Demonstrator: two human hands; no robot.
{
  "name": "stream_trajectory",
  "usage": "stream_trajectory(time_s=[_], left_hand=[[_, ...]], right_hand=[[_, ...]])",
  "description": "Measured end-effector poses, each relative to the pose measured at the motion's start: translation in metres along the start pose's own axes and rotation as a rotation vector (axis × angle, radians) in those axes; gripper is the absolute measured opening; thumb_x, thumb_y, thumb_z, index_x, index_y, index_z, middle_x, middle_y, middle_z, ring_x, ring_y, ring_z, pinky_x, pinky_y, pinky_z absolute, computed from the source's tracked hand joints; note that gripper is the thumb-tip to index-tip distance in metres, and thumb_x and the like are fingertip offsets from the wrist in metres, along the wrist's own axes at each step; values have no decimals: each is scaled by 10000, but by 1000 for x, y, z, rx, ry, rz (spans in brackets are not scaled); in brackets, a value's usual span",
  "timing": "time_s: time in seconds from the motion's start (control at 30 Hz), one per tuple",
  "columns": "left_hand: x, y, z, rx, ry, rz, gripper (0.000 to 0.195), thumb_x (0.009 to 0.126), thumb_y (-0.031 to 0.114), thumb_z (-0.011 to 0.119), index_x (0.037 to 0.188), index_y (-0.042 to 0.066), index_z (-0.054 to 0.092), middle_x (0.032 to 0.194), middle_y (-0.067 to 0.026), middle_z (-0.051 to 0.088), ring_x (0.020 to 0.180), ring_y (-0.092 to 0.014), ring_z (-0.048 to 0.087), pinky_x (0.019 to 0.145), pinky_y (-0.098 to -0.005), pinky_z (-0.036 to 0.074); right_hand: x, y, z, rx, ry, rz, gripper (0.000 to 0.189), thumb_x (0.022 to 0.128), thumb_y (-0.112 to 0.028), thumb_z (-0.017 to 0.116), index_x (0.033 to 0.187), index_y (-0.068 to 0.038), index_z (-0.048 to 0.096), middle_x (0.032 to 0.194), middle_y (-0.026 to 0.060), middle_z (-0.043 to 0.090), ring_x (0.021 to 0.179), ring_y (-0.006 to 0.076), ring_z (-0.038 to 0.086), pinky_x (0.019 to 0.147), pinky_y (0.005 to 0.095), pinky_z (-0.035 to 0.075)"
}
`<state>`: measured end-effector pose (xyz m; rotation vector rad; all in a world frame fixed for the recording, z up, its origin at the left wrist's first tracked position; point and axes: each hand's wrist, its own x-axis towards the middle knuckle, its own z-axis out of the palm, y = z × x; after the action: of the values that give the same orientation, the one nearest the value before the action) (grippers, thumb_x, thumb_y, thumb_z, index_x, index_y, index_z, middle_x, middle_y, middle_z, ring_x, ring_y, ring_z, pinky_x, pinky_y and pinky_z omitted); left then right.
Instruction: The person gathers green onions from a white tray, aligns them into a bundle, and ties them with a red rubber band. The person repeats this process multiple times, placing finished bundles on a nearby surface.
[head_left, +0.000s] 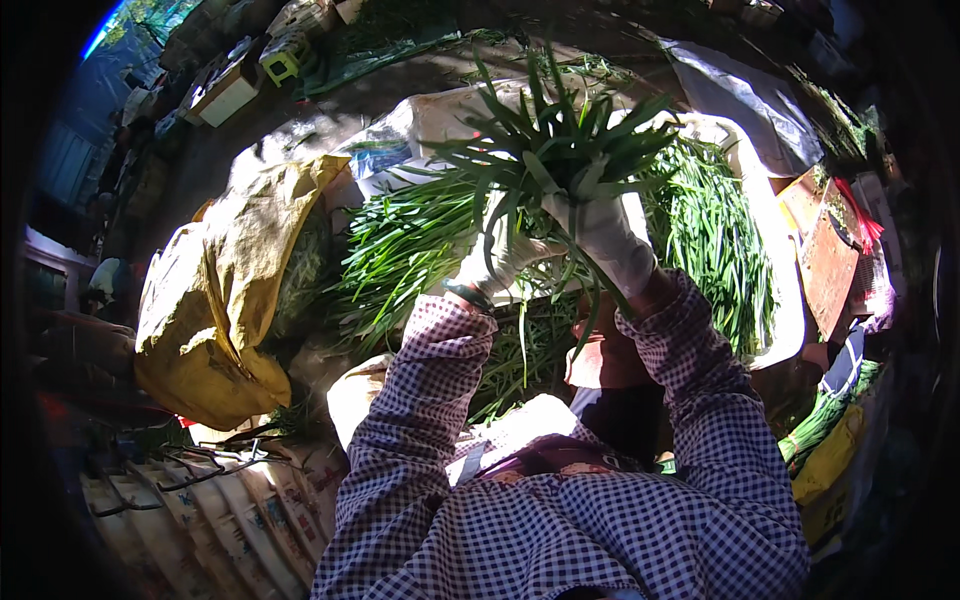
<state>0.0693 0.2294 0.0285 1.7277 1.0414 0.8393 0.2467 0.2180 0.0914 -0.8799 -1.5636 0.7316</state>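
Observation:
Both my hands wear pale gloves and hold up a bunch of long green leaves (562, 142), its tips fanned out away from me. My left hand (499, 259) grips the bunch low on its left side, the fingers reaching towards the right. On the other side my right hand (607, 236) is closed round it, with some leaves hanging past the wrist. Behind and left of the bunch lies a pile of green leafy stalks (405, 247). More stalks (712, 240) fill a white tub (787, 300) on the right. Loose leaves (517, 352) lie below my hands.
A large yellow sack (217, 300) stands at the left, above a stack of pale crates or trays (195, 517). Brown cardboard (829, 262) leans beyond the tub. A green stool (283, 58) and a white box (225, 94) are at the far left. A green bundle (829, 420) lies at the lower right.

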Motion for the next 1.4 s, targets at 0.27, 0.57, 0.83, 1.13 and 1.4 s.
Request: stream_trajectory(time_s=[0.27,0.57,0.83,1.13,1.4], left_hand=[[-15,12,-8,169,-122,201,912,709,413,905,1448,77,490,1365,-203,558,1251,-331,531,1044,-447,451],[-117,-5,9,208,-146,-114,726,814,357,832,1393,40,531,1286,-200,627,1095,-320,635,964,-432,498],[-233,-150,73,391,-103,-157,371,1014,331,538,1288,119,671,1182,-153,703,1027,-330,680,894,-378,547],[-201,-34,-86,654,-373,-341,385,819,364,759,1134,143,740,1017,-122,749,950,-299,705,830,-402,550],[-137,17,-37,-10,-364,-156,547,1016,298,628,1473,43,468,1400,-86,564,1164,-145,563,1010,-293,441]], right_hand=[[-31,-23,-16,689,7,349,204,1017,-159,604,1187,-49,623,993,45,641,895,156,608,799,309,524],[-50,-104,-56,498,132,484,209,1003,-185,623,1150,-38,635,1004,58,652,911,167,616,823,315,527],[-81,-118,-47,403,162,547,221,990,-207,639,1118,-27,646,1014,70,662,926,177,624,844,320,531],[-59,-144,-29,388,159,530,241,977,-233,657,1081,-16,658,1026,83,673,942,188,632,868,326,534],[-23,-126,-41,693,168,509,230,999,-250,601,977,-27,655,922,99,697,798,206,672,751,352,567]])
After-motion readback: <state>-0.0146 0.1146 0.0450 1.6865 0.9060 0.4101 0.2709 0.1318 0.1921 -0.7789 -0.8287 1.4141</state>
